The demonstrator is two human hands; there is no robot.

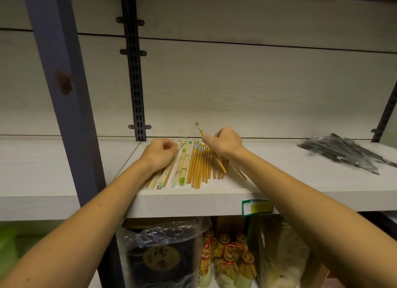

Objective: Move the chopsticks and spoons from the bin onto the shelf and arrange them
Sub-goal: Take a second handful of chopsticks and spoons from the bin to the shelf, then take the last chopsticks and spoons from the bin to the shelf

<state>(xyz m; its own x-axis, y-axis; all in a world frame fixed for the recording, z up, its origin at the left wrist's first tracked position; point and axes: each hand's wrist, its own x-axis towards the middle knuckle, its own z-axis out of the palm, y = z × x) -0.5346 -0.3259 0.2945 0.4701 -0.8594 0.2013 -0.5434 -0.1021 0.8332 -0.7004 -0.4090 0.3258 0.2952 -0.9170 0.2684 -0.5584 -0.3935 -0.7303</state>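
Note:
On the white shelf (214, 199), several yellow-brown chopsticks (198, 165) lie side by side, running front to back. Left of them lie pale chopsticks with green and panda prints (182, 167). My right hand (224, 142) pinches one yellow-brown chopstick (220, 164), tilted across the row with its far tip raised above the shelf. My left hand (160, 153) rests with curled fingers on the leftmost pale chopsticks, and I cannot tell whether it grips one. A heap of dark spoons in clear wrap (343, 153) lies at the shelf's far right. The bin is out of view.
A purple-grey post (64, 94) rises at the left, a black slotted upright (136, 83) stands at the back wall, and another black bracket (386, 116) is at the right. Below the shelf sit bagged goods and gold-capped bottles (227, 257). A green price tag (256, 207) hangs on the shelf edge.

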